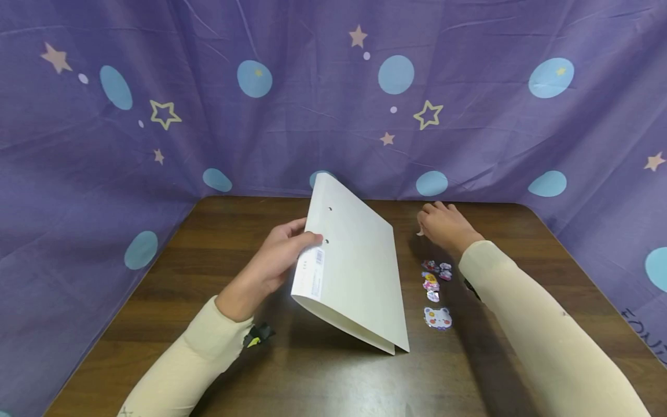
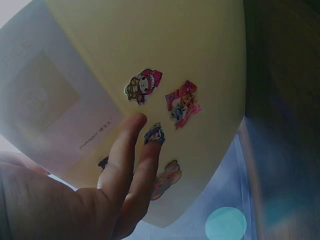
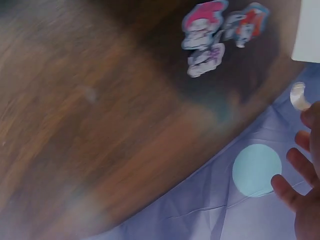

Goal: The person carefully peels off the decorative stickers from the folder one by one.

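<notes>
My left hand (image 1: 276, 255) grips a white file folder (image 1: 354, 260) by its spine, thumb near the two holes. The folder stands tilted, its lower corner near the table. In the left wrist view, cartoon stickers dot the folder's other face: a red-hooded one (image 2: 142, 86), a pink one (image 2: 183, 104), a blue one (image 2: 154, 133) by the fingertips. Beyond the folder's right side, my right hand (image 1: 448, 226) is raised above the table. Between its fingertips it pinches a small, curled whitish piece (image 3: 298, 96), seemingly a sticker; its front cannot be made out.
Right of the folder, a white bear sticker (image 1: 438, 318) lies on the brown wooden table (image 1: 250, 359). Several smaller stickers (image 1: 431, 281) sit in a cluster behind it. A purple curtain (image 1: 323, 133) with stars and blue dots hangs along the table's back edge.
</notes>
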A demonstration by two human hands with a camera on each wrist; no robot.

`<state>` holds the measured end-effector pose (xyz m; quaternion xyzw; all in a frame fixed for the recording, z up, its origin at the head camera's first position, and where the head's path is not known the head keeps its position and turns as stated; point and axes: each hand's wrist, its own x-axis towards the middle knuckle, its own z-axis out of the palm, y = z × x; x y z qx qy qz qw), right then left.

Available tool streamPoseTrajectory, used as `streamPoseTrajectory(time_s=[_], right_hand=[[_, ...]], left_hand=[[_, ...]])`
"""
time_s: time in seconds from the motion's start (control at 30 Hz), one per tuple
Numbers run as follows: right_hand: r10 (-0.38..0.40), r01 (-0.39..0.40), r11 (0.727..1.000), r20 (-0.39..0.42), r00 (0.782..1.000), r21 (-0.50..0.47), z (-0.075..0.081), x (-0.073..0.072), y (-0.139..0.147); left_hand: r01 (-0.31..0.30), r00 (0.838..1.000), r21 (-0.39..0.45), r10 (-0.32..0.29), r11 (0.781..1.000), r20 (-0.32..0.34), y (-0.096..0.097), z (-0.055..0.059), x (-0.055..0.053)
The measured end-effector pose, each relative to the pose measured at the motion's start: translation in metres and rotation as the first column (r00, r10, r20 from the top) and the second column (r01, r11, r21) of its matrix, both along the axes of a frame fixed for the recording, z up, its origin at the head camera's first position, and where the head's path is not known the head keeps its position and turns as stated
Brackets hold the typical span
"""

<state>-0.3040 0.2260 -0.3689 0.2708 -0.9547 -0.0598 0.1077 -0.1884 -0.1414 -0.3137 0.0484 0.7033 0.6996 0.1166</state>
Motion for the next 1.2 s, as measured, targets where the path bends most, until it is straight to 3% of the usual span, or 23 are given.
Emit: streamPoseTrajectory(time_s=[0.23, 0.5, 0.87, 1.2], right_hand=[[0.037, -0.038, 0.989, 0.011, 0.999, 0.146, -0.011, 0.009, 0.006], [0.109, -0.105, 0.973, -0.006, 0.994, 0.208, -0.02, 0.023, 0.009], [0.166, -0.158, 0.966, -0.02, 0.986, 0.206, -0.027, 0.036, 0.01], [0.17, -0.171, 0.977, 0.013, 0.985, 0.127, -0.029, 0.048, 0.011]], left_hand=[[0.005, 1.0, 0.004, -0.005, 1.0, 0.003, -0.001, 0.0, 0.0], [0.005, 1.0, 0.004, -0.005, 1.0, 0.002, 0.0, 0.001, 0.0], [0.005, 1.0, -0.002, -0.005, 1.0, -0.001, 0.0, 0.0, 0.0], [0.011, 1.0, -0.01, -0.011, 1.0, -0.005, -0.001, 0.001, 0.0]])
